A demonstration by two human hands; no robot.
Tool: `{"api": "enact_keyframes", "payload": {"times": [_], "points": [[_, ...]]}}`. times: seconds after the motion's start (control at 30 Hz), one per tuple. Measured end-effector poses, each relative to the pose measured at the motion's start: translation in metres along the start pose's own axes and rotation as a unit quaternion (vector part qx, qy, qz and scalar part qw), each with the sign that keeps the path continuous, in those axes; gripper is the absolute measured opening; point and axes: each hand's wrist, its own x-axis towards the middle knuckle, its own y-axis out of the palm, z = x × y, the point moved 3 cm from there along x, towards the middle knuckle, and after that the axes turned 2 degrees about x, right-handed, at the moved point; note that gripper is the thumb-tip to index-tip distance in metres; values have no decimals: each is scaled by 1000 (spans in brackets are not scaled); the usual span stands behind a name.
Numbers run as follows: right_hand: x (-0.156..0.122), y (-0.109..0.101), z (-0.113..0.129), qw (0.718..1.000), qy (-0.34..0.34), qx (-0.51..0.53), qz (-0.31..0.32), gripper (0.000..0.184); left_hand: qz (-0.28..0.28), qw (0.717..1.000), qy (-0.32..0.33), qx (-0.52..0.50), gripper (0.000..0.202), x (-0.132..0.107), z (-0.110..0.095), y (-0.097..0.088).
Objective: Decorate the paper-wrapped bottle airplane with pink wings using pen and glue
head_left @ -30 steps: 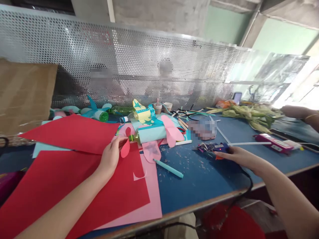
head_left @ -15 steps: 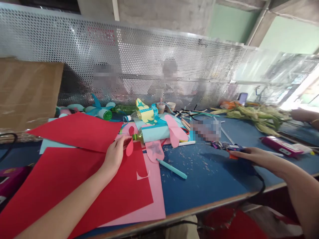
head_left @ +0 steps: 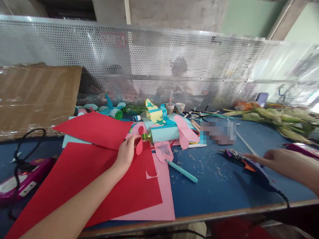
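My left hand (head_left: 126,153) pinches a small red paper cutout (head_left: 139,146) with a rounded edge, above red paper sheets. Just right of it lies a plastic bottle wrapped in light blue paper (head_left: 164,133), with its green neck towards the hand. Pink paper wings (head_left: 184,132) stick out from the bottle. On the right, a dark blue glue gun (head_left: 258,171) rests on the table, nozzle pointing left. My right hand (head_left: 281,162) is beside and behind it, index finger stretched out at the gun's top; whether it touches is unclear.
Red sheets (head_left: 119,189) cover the left front over pink paper (head_left: 168,199). A turquoise marker (head_left: 183,172) lies mid-table. Behind are decorated bottles (head_left: 156,114) and paper cups (head_left: 179,107). Corn husks (head_left: 281,118) lie right, a magenta power strip (head_left: 27,179) left, a cardboard sheet (head_left: 40,99) behind.
My right hand has loosened from the glue gun, which now sits on the table more exposed. My left hand keeps the red cutout. The view has swung to the left.
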Motion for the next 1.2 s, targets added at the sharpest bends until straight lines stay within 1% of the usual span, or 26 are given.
{"api": "enact_keyframes", "payload": {"times": [0.03,0.07,0.1,0.13,0.17,0.23,0.27,0.33,0.4,0.47,0.5,0.63,0.8,1.07,1.2], "points": [[-9,-4,21,1000,-30,-8,7,36,-2,1000,-1,-1,34,0,0,0],[-19,-10,46,997,-68,-6,-23,29,-3,1000,-2,-2,34,0,-1,1],[-31,-15,74,990,-133,3,-48,23,-5,1000,-4,-2,34,0,-1,1],[-42,-18,104,976,-205,22,-66,18,-6,1000,-5,-2,35,0,-2,1],[-54,-18,134,954,-287,39,-76,15,-6,1000,-7,-2,36,0,-2,2],[-71,-14,189,907,-412,50,-68,14,-4,1000,-9,-3,37,0,-3,2],[-76,-10,212,887,-454,51,-62,20,-1,1000,-9,-5,37,0,-4,2],[-78,1,249,855,-518,20,-26,38,5,1000,-9,-8,36,-1,-4,1],[-72,11,273,843,-536,-29,9,47,11,1000,-8,-10,37,-1,-4,1],[-62,18,287,854,-512,-79,48,49,16,1000,-7,-12,40,-1,-4,1],[-57,19,292,857,-505,-86,59,48,19,1000,-9,-11,42,-1,-3,0],[-47,21,302,862,-493,-91,70,44,25,999,-24,-5,45,-2,-1,0],[-46,23,300,864,-493,-78,72,44,20,999,-28,0,46,-5,-4,-2],[-43,23,299,863,-497,-45,81,42,22,999,-19,15,56,-6,-5,0],[-43,21,298,865,-492,-39,89,41,23,999,-11,28,51,-7,-6,0]]}}
